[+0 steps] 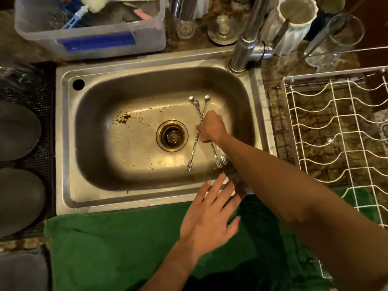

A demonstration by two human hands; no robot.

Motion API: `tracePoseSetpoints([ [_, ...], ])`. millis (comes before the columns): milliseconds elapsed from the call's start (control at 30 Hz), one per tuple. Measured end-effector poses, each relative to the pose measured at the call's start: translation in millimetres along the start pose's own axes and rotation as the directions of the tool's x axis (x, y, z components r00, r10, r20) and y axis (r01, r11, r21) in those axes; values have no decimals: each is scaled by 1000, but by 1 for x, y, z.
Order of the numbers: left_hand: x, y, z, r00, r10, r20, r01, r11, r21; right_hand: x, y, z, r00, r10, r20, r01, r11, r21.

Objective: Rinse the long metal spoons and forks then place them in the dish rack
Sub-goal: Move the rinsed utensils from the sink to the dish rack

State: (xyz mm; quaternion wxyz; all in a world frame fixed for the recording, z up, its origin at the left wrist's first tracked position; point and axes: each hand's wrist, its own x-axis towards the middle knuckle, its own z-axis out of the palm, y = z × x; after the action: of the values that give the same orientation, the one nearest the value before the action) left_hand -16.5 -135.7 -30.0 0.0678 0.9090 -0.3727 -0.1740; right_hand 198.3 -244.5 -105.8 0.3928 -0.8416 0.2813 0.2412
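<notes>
My right hand [211,128] reaches into the steel sink [69,143] and grips a bundle of long metal spoons and forks [199,111] around their middles. Spoon bowls fan out beyond the hand towards the back of the basin, and fork tines [219,162] stick out on the near side. My left hand [206,215] hovers with fingers spread over the sink's front rim and holds nothing. The white wire dish rack [336,131] stands to the right of the sink with no cutlery in it.
A chrome tap [245,45] rises at the sink's back right with no water seen running. Food bits dot the basin around the drain [171,135]. A plastic tub [90,28] and glasses [340,36] stand behind. A green cloth [117,244] lies in front, dark plates [16,131] to the left.
</notes>
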Motion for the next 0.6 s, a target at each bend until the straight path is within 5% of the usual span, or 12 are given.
tracePoseSetpoints([
  [600,-1,0,0,996,21,-83,-21,1000,-5,-2,-10,-12,999,42,22,-42,999,25],
])
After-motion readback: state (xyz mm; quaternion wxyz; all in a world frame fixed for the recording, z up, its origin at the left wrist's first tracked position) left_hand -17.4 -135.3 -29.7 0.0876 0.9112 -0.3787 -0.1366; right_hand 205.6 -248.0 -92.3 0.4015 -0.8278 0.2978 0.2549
